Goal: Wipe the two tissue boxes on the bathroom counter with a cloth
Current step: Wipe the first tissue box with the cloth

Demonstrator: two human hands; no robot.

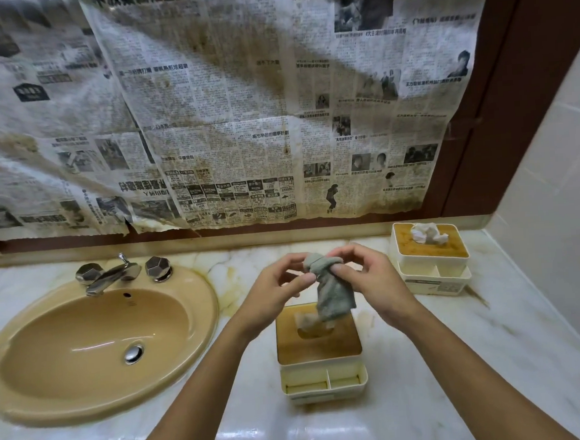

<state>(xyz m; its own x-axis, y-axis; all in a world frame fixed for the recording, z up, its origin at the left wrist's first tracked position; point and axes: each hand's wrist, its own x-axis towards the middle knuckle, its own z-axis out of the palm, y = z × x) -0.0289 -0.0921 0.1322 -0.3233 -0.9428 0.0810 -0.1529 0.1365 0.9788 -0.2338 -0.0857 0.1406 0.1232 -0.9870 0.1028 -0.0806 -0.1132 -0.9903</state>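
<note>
A grey cloth [331, 292] hangs bunched between both hands above the near tissue box [320, 350], a cream box with a wooden lid and small front compartments. My left hand [276, 289] pinches the cloth's upper edge from the left. My right hand [368, 276] holds its top from the right. The cloth's lower end dangles over the tissue slot of the near box. A second tissue box [429, 261] of the same kind stands at the back right of the counter, with white tissue sticking out of its lid.
A tan oval sink [94, 340] with a chrome tap [110, 275] fills the left of the marble counter [480, 361]. Stained newspaper [223, 114] covers the mirror behind. A tiled wall [564, 235] closes off the right side.
</note>
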